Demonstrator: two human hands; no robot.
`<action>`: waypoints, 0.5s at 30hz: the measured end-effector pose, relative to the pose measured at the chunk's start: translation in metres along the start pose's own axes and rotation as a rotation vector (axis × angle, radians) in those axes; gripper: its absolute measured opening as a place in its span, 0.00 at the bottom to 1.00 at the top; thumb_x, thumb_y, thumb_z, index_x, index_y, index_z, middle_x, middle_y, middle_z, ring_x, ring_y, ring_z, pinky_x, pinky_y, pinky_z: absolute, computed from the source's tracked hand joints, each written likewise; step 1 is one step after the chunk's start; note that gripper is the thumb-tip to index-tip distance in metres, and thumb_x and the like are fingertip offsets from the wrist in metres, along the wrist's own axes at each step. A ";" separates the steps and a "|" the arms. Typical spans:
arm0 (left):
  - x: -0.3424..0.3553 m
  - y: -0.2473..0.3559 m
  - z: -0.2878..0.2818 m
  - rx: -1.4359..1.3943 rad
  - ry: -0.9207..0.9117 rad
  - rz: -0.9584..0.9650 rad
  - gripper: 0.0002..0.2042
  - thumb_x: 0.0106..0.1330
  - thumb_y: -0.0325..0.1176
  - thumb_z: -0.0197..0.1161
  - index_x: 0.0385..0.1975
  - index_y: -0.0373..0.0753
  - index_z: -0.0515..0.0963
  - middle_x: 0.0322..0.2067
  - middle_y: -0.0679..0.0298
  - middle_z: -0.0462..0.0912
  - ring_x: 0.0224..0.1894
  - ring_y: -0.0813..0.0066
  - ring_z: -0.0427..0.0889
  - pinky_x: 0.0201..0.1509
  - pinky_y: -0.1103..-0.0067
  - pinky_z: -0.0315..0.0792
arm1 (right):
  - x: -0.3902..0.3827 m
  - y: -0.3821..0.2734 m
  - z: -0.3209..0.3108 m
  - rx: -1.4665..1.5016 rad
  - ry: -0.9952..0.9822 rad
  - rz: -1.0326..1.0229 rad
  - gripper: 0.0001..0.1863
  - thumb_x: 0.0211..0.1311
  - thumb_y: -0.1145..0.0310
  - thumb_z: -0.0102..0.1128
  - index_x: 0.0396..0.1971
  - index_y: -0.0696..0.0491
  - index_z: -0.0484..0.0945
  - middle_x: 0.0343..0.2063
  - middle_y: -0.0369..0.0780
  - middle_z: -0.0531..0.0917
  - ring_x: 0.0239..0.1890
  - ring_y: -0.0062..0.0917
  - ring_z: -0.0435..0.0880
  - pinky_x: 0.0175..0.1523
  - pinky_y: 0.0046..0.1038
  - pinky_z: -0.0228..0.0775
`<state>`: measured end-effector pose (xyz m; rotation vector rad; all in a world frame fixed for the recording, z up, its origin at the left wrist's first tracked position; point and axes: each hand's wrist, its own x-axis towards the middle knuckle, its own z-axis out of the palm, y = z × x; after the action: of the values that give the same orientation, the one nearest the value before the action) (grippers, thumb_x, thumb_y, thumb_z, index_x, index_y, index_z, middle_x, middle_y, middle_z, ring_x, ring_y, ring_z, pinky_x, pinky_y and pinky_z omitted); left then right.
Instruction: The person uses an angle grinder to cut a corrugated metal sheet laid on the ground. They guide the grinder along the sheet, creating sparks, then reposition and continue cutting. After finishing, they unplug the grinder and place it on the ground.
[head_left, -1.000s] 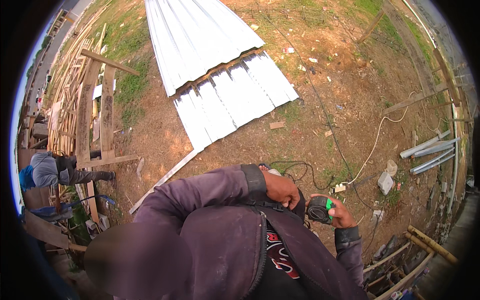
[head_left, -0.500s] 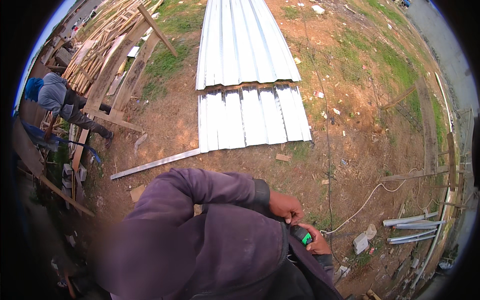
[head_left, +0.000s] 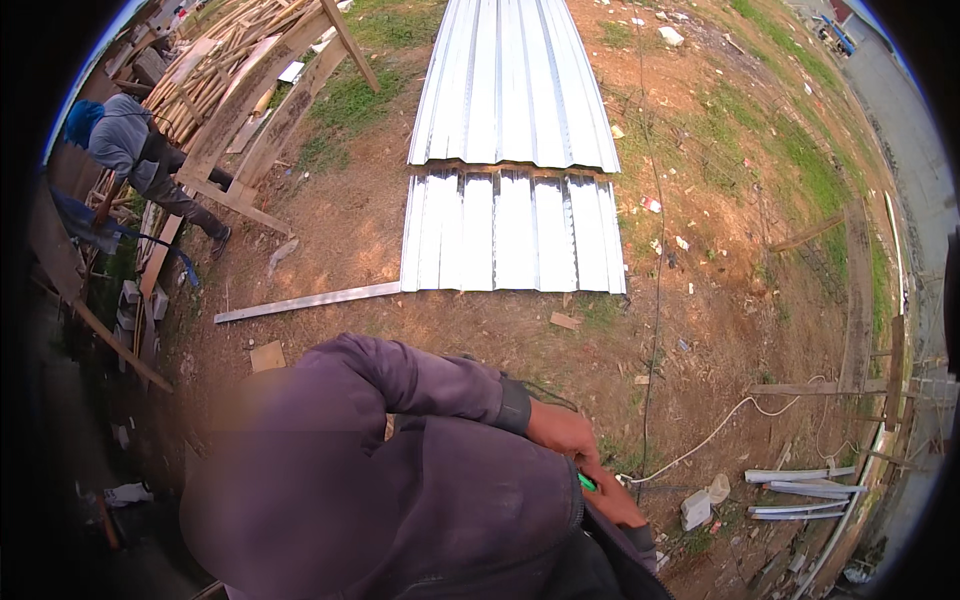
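My left arm, in a dark purple sleeve, reaches across my front to the right. My left hand (head_left: 563,428) has its fingers curled down at the edge of my jacket (head_left: 480,475), against my right hand. What those fingers hold is hidden. Low beside the jacket's zip edge, my right hand (head_left: 618,500) is closed around a small black-and-green tape measure (head_left: 587,483). Only a green patch of it shows between the hands. Ahead on the ground lie two overlapping shiny corrugated metal sheets (head_left: 512,235), with a long metal strip (head_left: 305,303) running left from their near corner.
At the left a person (head_left: 130,150) in a blue head covering bends beside a wooden frame (head_left: 265,130) and stacked poles (head_left: 200,75). A dark cable (head_left: 655,330) crosses the dirt. Metal channel pieces (head_left: 800,490) and a white block (head_left: 696,510) lie at the right.
My hands have come together, and the left now covers most of the tape measure that showed more plainly before. The view has shifted slightly.
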<state>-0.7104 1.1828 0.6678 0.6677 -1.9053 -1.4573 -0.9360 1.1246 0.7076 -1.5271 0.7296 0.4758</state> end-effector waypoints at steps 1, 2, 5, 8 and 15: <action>-0.002 0.005 0.000 0.037 0.015 0.008 0.09 0.52 0.22 0.59 0.34 0.31 0.76 0.28 0.52 0.80 0.32 0.51 0.79 0.35 0.65 0.68 | 0.000 0.005 -0.004 0.098 -0.078 0.003 0.26 0.59 0.64 0.68 0.56 0.58 0.74 0.52 0.41 0.78 0.56 0.24 0.74 0.60 0.30 0.64; -0.001 0.003 0.000 0.042 -0.001 0.017 0.09 0.52 0.22 0.59 0.34 0.31 0.75 0.28 0.52 0.80 0.32 0.52 0.79 0.35 0.65 0.67 | -0.001 0.014 -0.011 0.195 -0.148 0.018 0.27 0.60 0.64 0.68 0.57 0.58 0.73 0.54 0.41 0.78 0.57 0.24 0.73 0.61 0.30 0.64; 0.003 0.006 -0.005 0.021 -0.075 -0.017 0.09 0.52 0.22 0.59 0.34 0.31 0.75 0.28 0.52 0.80 0.31 0.55 0.78 0.35 0.65 0.67 | 0.002 0.030 -0.018 0.277 -0.247 0.106 0.28 0.59 0.68 0.65 0.59 0.59 0.70 0.54 0.38 0.77 0.58 0.24 0.72 0.62 0.30 0.63; 0.013 0.011 -0.011 -0.013 -0.191 -0.066 0.09 0.52 0.22 0.60 0.34 0.32 0.75 0.26 0.53 0.79 0.30 0.59 0.77 0.35 0.65 0.66 | 0.013 0.063 -0.024 0.276 -0.294 0.160 0.31 0.56 0.72 0.62 0.62 0.59 0.68 0.55 0.37 0.76 0.60 0.25 0.71 0.64 0.29 0.61; 0.031 0.000 -0.015 -0.114 -0.413 -0.191 0.07 0.54 0.21 0.57 0.33 0.33 0.71 0.25 0.60 0.74 0.29 0.67 0.76 0.31 0.69 0.70 | 0.024 0.099 -0.026 0.346 -0.332 -0.022 0.33 0.61 0.65 0.65 0.64 0.59 0.66 0.59 0.40 0.74 0.60 0.26 0.72 0.67 0.33 0.60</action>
<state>-0.7203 1.1509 0.6765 0.5365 -2.0847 -1.9306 -0.9912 1.0972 0.6221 -1.0978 0.5038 0.5398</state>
